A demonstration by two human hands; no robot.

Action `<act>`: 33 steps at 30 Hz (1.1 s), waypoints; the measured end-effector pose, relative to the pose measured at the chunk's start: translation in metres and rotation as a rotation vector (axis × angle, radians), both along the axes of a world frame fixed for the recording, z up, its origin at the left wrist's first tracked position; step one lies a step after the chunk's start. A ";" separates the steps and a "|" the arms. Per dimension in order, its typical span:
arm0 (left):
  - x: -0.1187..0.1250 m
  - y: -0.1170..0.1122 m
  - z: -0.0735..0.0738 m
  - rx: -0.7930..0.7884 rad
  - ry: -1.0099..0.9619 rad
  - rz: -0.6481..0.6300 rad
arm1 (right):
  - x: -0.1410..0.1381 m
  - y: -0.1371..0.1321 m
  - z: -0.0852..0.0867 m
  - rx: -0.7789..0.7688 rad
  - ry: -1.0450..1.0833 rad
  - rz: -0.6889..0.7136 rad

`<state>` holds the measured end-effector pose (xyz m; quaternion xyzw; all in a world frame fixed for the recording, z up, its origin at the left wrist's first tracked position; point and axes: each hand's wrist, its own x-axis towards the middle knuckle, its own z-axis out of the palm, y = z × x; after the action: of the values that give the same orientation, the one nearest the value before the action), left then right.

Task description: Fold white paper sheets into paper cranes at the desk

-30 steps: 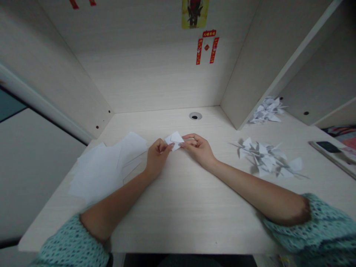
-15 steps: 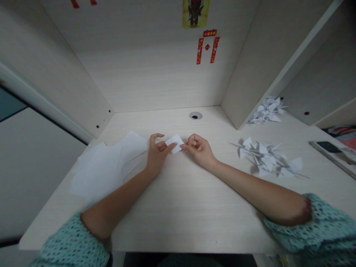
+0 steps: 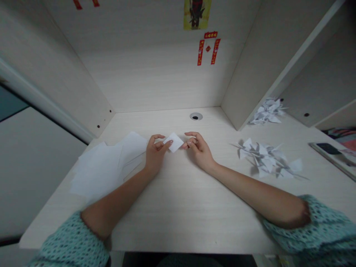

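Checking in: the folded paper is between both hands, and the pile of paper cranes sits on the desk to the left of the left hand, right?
Not quite: the pile of paper cranes lies to the right of the right hand, not to the left of the left hand, as the head view shows. The folded paper is between both hands, as you said.

A small white folded paper diamond (image 3: 174,142), flat and crisp-edged with its layers neatly stacked, sits tilted with one corner pointing up. Its side corners are pinched between the left hand (image 3: 156,154) and right hand (image 3: 198,151), above the tabletop.
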<state>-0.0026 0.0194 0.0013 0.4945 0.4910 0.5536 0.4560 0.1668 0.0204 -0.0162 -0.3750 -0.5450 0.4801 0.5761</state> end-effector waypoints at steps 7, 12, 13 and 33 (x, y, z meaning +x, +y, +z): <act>0.000 -0.004 0.004 0.057 0.064 -0.050 | -0.002 -0.002 0.008 -0.142 0.022 0.116; -0.001 -0.006 0.005 0.069 0.082 -0.066 | -0.003 -0.002 0.008 -0.141 0.042 0.070; -0.001 -0.005 0.005 0.074 0.082 -0.066 | -0.002 -0.002 0.007 -0.131 0.049 0.044; 0.000 -0.010 0.003 0.082 0.229 -0.102 | 0.004 0.001 0.004 0.097 -0.153 -0.086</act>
<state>-0.0024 0.0092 0.0047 0.5971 0.4910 0.4891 0.4039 0.1713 0.0210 -0.0119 -0.4052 -0.5934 0.3980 0.5704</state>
